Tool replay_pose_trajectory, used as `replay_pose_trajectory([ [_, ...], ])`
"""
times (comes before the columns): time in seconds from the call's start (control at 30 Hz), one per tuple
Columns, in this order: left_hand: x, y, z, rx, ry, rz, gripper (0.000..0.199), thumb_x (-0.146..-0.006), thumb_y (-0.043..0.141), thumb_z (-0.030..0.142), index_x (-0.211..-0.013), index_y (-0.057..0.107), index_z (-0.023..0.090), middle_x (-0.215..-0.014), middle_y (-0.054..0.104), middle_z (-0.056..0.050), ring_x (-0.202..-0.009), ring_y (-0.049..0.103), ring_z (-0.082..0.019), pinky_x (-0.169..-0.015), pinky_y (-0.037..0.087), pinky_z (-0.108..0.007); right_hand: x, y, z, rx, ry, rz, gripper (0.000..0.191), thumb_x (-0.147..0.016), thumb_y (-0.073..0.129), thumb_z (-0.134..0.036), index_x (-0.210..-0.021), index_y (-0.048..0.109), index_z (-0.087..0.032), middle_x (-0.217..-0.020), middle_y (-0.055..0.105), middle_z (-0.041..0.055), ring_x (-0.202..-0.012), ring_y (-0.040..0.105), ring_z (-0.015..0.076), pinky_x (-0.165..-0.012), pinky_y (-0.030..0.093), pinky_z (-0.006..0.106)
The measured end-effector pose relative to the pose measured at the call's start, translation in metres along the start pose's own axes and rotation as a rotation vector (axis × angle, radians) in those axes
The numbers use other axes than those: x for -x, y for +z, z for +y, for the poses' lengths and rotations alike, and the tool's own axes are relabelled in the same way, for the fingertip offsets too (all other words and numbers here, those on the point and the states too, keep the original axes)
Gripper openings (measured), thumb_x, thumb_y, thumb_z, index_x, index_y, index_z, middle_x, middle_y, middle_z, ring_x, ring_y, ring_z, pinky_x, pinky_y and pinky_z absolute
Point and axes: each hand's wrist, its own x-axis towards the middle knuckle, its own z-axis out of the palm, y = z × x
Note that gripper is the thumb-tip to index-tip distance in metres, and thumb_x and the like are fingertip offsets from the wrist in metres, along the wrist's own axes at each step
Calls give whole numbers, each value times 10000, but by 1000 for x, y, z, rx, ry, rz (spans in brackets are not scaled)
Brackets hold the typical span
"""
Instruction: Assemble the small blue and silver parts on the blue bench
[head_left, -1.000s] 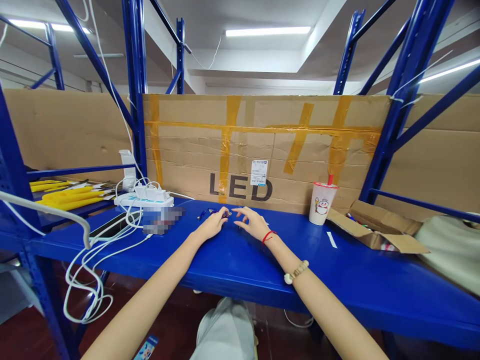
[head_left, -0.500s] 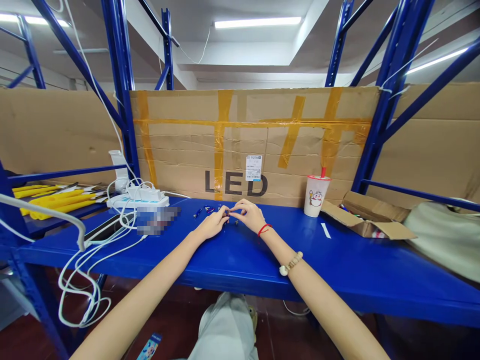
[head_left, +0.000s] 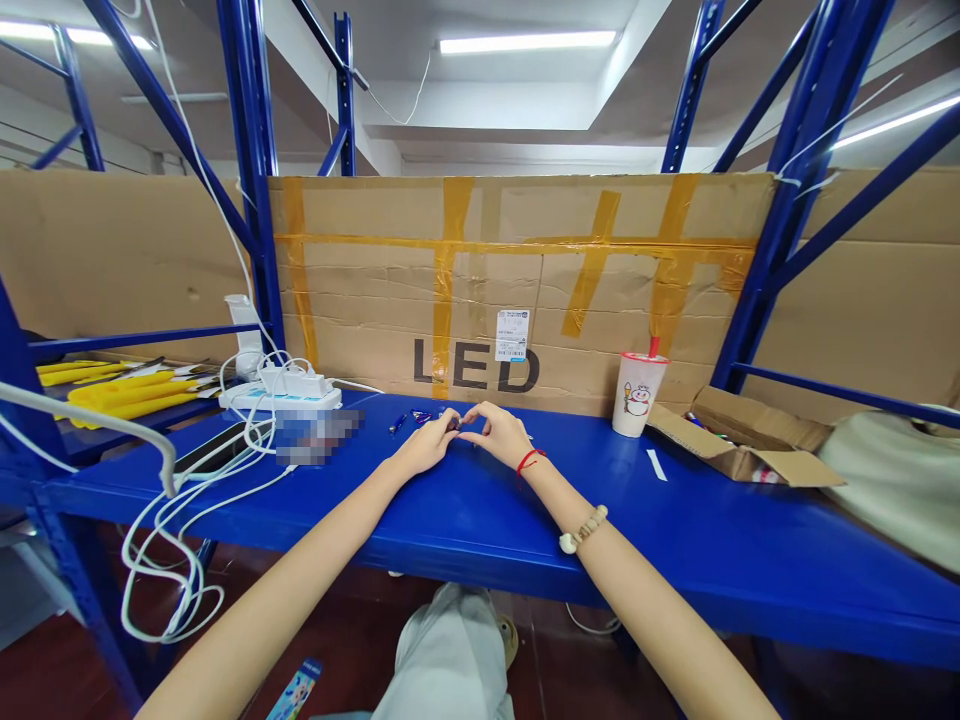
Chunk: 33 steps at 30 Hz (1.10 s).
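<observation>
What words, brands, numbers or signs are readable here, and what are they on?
"LED": large dark letters on the cardboard panel; the D is partly covered.
White label on that panel: print and barcode too small to read.
Blue packet on the floor: lettering too small to read.
Cup: a cartoon figure, no readable words.

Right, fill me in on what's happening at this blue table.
Someone is working bare-handed over the blue table. The left hand holds a small dark item at its fingertips, too small to identify. The right hand has its fingertips right up by it; whether they grip it too is unclear. Small blue parts lie on the table just beyond the left hand. Off to the right stand a cup with a red straw and an open cardboard box.
</observation>
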Motion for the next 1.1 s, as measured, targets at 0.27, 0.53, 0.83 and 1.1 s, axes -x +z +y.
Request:
replay_pose_trajectory([
  [0.27, 0, -2, -1, -2, -56, 39, 217, -842, 351, 274, -1042, 409, 212, -849, 586, -34, -788, 567, -169, -721, 415, -279, 1, -3, 9, 172, 114, -133, 247, -726, 640, -339, -962, 612, -273, -926, 595, -23, -662, 542, 91, -578, 382, 207],
  [0.53, 0, -2, -2, -65, -69, 16, 223, -812, 396, 309, -1011, 451, 225, -763, 577, 0, -658, 540, -142, -599, 390, -240, 2, -1, 10, 228, 198, -278, 102, -770, 587, -288, -827, 670, -276, -886, 632, -36, -755, 573, 116, -640, 401, 221],
  [0.83, -1, -3, -3, -51, -83, 24, 180, -783, 436, 298, -941, 467, 219, -696, 563, 15, -651, 545, -143, -619, 398, -244, 2, 0, 13, 224, 304, -183, 70, -726, 609, -281, -748, 674, -264, -798, 665, -18, -777, 592, 160, -587, 402, 237],
  [1.1, 0, -4, -3, -54, -66, 37, 134, -757, 450, 265, -876, 485, 214, -676, 560, 21, -628, 535, -131, -605, 391, -233, -1, 5, 8, -66, 315, 57, 139, -732, 567, -337, -771, 662, -243, -782, 649, -32, -565, 572, 98, -548, 425, 217],
])
